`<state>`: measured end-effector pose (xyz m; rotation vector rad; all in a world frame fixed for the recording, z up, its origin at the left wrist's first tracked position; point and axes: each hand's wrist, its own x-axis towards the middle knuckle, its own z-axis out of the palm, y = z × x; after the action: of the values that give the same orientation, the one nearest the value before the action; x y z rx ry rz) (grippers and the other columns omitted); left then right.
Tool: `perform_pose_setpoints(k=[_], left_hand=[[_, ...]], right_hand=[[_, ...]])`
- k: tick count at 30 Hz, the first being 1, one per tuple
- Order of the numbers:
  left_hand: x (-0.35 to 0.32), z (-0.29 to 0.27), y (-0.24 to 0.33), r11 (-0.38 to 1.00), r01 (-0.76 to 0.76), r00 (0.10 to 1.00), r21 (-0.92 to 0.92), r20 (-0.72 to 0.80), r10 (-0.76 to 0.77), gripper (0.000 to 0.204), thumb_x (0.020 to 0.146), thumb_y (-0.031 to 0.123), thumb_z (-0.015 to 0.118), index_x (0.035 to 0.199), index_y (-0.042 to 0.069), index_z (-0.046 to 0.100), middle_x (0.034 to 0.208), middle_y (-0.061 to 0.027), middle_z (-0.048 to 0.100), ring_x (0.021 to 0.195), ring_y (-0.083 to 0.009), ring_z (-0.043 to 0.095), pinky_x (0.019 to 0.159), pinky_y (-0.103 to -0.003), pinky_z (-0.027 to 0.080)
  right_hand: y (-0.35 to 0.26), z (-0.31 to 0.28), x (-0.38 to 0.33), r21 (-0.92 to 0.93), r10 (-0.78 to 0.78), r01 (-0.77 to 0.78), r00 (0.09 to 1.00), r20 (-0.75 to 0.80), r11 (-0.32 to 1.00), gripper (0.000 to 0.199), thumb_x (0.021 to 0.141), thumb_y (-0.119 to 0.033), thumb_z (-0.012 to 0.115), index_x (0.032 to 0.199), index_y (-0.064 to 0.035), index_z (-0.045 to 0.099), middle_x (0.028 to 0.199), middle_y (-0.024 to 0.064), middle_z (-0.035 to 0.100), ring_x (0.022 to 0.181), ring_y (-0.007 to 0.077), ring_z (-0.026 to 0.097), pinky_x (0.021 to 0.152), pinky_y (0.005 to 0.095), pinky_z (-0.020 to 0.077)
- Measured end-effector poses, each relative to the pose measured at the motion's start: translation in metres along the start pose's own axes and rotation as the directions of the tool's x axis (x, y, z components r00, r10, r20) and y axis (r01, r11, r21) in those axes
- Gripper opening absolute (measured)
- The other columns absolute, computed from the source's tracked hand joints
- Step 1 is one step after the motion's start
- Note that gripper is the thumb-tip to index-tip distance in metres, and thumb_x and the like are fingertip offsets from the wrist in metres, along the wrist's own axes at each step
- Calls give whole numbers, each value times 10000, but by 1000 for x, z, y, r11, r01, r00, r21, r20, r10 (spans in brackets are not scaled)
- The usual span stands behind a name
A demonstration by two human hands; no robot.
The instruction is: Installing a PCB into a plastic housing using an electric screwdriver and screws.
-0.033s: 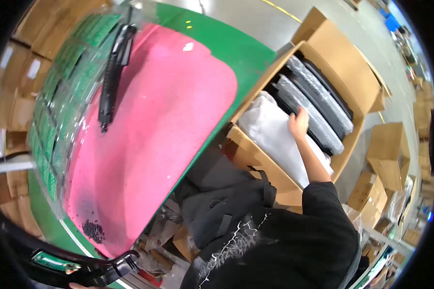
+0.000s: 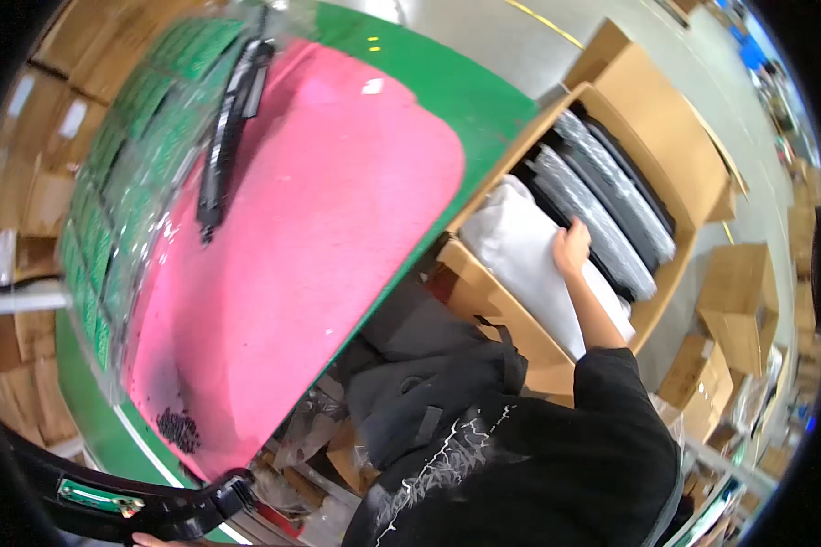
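My right hand reaches into an open cardboard box on the right. Its fingers are closed over the edge of a white packing sheet, beside several black parts in clear wrap standing in a slanted row. At the lower left, my left hand shows only some fingers at the picture's bottom edge. They hold a long, curved black part with a small green circuit board set into it. The rest of that hand is out of view.
A pink mat covers much of the green table. On it lie a slim black part and a patch of small black pieces. Clear-wrapped green boards stand at left. More cardboard boxes stand at right.
The view has shifted slightly, so the table and box appear a little further right. Both hands keep their hold, with no clear movement against the things they touch.
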<state>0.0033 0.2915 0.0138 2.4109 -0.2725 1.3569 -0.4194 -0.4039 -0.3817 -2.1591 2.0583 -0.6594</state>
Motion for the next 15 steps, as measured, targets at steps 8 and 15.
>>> perform_pose_setpoints(k=[8, 15], left_hand=[[-31, -64, 53, -6, 697, 500, -717, 492, -713, 366, 800, 113, 607, 1139, -23, 582, 1094, -138, 644, 998, -254, 626, 881, -399, 517], [-55, -55, -3, -237, 632, 403, -738, 574, -712, 180, 899, 178, 572, 980, 20, 603, 933, -96, 658, 823, -209, 594, 751, -340, 471]], right_hand=[[15, 7, 10, -113, 294, -275, 811, 505, 955, 574, 927, -482, 420, 1253, -41, 591, 1189, 243, 618, 1132, 422, 568, 993, 472, 415], [114, 53, 80, 464, 398, -863, 361, 843, -198, 556, 789, -286, 646, 1259, -65, 445, 1192, 152, 532, 1092, 344, 582, 959, 401, 520]])
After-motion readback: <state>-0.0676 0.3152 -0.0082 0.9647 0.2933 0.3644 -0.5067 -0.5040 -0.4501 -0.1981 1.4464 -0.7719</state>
